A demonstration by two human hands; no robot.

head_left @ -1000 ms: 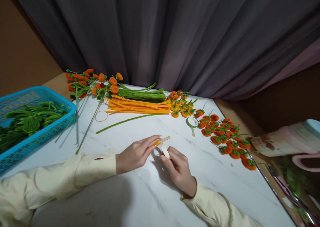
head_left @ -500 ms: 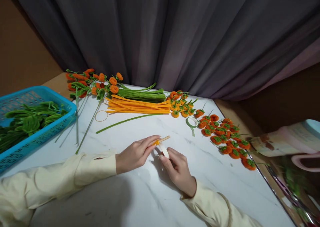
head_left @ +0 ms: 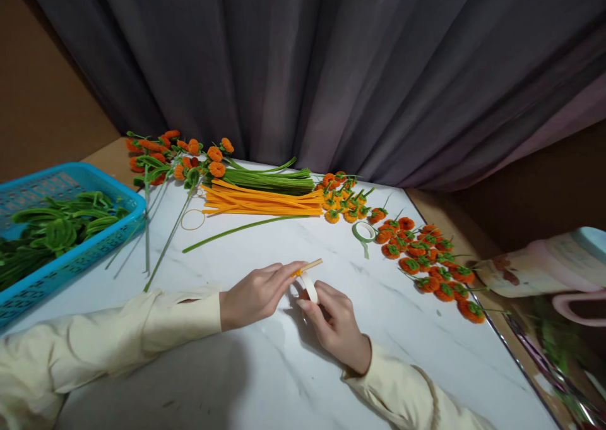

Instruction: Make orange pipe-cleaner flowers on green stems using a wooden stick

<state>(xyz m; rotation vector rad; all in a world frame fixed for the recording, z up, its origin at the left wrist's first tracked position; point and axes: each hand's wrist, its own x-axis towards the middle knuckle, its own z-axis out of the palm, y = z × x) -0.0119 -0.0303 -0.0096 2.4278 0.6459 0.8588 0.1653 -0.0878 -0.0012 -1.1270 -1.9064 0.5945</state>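
My left hand [head_left: 260, 294] is closed on a thin wooden stick [head_left: 313, 264], whose bare end sticks out to the right past the fingertips. A bit of orange fuzzy pipe cleaner [head_left: 297, 273] is wrapped around the stick at the fingertips. Just below and to the right, my right hand [head_left: 339, 322] pinches a white band [head_left: 309, 287] that looks like a narrow tape roll seen edge-on. The top of the band meets or nearly meets the orange wrap; I cannot tell whether they touch.
Behind my hands lie orange pipe cleaners [head_left: 265, 199], green ones [head_left: 269, 179] and a green tape roll [head_left: 364, 231]. Orange flower heads [head_left: 416, 248] spread to the right, near a tumbler [head_left: 540, 262]. A blue basket [head_left: 135, 212] of green leaves stands left.
My left fingers have shifted slightly along the stick and cover more of the orange wrap. My right thumb has moved a little on the white band.
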